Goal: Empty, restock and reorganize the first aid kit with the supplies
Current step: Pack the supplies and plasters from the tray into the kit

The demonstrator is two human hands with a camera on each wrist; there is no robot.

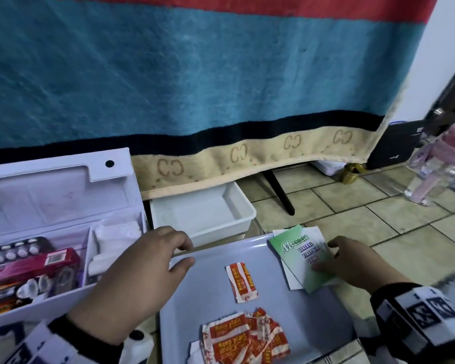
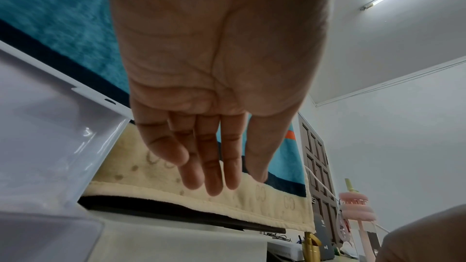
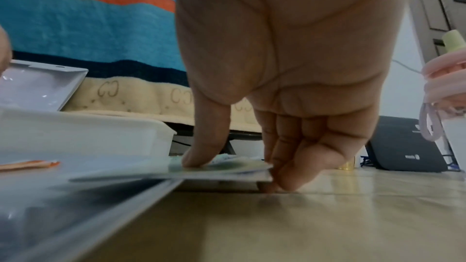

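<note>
The white first aid kit (image 1: 37, 319) stands open at the left with its lid (image 1: 50, 195) raised; pill blisters, a pink box and white gauze lie inside. A grey tray (image 1: 208, 292) in front of me carries one orange-and-white plaster (image 1: 241, 282) and a pile of plasters (image 1: 244, 337). A green first aid booklet (image 1: 297, 256) lies over the tray's far right corner. My right hand (image 1: 325, 256) pinches it, thumb on top (image 3: 194, 158), fingers curled under its edge. My left hand (image 1: 188, 253) hovers over the tray's far left corner, fingers relaxed (image 2: 214, 176), holding nothing.
An empty white bin (image 1: 243, 198) sits behind the tray, under a hanging blue blanket (image 1: 195, 74). A black leg (image 1: 279, 193) slants to the tiled floor beside it. A clear bottle with a pink lid (image 1: 436, 166) and a dark box (image 1: 394, 145) stand at the far right.
</note>
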